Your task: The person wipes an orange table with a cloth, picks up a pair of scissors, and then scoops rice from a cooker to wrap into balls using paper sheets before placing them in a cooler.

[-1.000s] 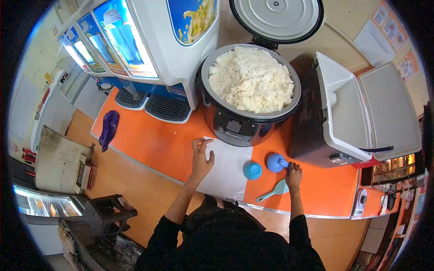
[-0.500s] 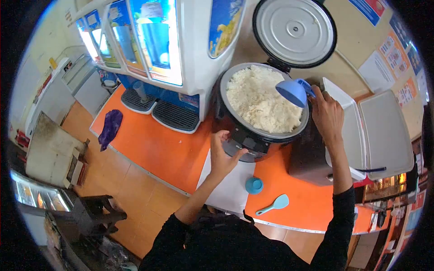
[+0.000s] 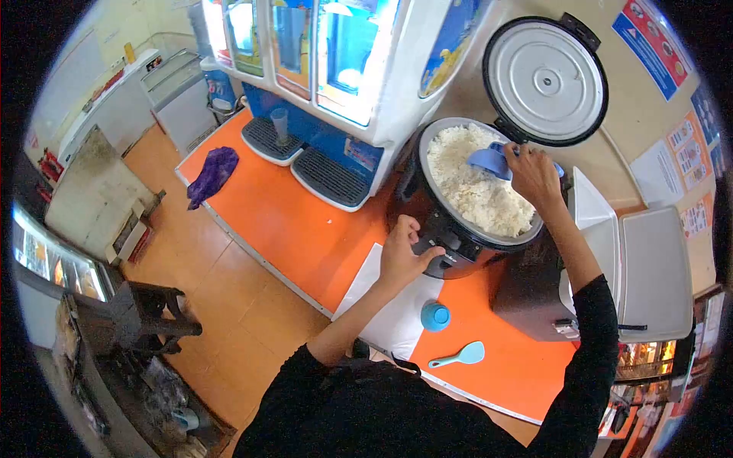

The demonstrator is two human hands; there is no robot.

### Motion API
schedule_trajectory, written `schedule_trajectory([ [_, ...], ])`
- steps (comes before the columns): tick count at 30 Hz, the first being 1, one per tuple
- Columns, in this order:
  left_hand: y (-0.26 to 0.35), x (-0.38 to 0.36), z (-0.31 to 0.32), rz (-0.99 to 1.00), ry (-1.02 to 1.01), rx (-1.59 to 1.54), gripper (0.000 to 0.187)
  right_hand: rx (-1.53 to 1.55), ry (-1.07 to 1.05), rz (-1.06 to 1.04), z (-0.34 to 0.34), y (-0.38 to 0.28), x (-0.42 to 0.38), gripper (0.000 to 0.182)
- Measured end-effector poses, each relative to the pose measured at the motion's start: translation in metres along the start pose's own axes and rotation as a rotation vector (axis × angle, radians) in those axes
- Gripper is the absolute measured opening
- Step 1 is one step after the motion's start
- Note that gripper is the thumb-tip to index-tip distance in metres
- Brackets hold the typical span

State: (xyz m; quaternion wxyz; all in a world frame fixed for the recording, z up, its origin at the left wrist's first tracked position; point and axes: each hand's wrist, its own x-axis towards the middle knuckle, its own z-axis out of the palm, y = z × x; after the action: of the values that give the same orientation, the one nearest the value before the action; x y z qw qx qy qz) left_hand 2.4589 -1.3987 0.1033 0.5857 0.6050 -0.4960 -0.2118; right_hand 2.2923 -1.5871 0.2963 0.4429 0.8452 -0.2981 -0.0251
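A large black rice cooker (image 3: pixel 450 256), its lid raised, is full of white rice (image 3: pixel 477 187). My right hand (image 3: pixel 534 177) grips a blue scoop (image 3: pixel 491 160) whose bowl is pressed into the top of the rice; part of its handle shows past my fingers. In front of the cooker, my left hand (image 3: pixel 406 256) rests against or very near the front, thumb and fingers apart and holding nothing. A small blue cup (image 3: pixel 435 316) stands on the orange counter (image 3: pixel 282 248) below, beside a light-blue rice paddle (image 3: pixel 460 355) lying flat.
The cooker's lid (image 3: pixel 547 82) leans up behind it. To the right stands a dark box (image 3: pixel 527 298) with its pale lid (image 3: pixel 657 267) swung open. A drink dispenser (image 3: pixel 416 103) is at the left, with drip trays (image 3: pixel 332 178) and a purple cloth (image 3: pixel 213 177) near it.
My right hand has brought the scoop from above the rice down into it, turning the bowl. The view has shifted, while my left hand stays at the cooker's front.
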Motion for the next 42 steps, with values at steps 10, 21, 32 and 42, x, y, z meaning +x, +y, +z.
schedule_trajectory([
  [10,-0.031,-0.095,-0.029,-0.032,0.11,-0.017,0.056,0.313,0.295,0.136,0.125,0.061,-0.02,0.051],
  [21,-0.131,-0.307,-0.139,-0.577,0.14,0.562,0.041,0.356,0.161,0.256,0.179,-0.012,-0.044,0.066],
  [32,-0.198,-0.445,-0.224,-0.89,0.245,0.4,0.026,1.271,-0.25,-0.217,-0.049,-0.363,-0.218,0.067],
  [42,-0.136,-0.591,-0.392,-1.009,0.443,0.259,0.028,1.272,-0.272,-0.454,-0.167,-0.505,-0.162,0.067],
])
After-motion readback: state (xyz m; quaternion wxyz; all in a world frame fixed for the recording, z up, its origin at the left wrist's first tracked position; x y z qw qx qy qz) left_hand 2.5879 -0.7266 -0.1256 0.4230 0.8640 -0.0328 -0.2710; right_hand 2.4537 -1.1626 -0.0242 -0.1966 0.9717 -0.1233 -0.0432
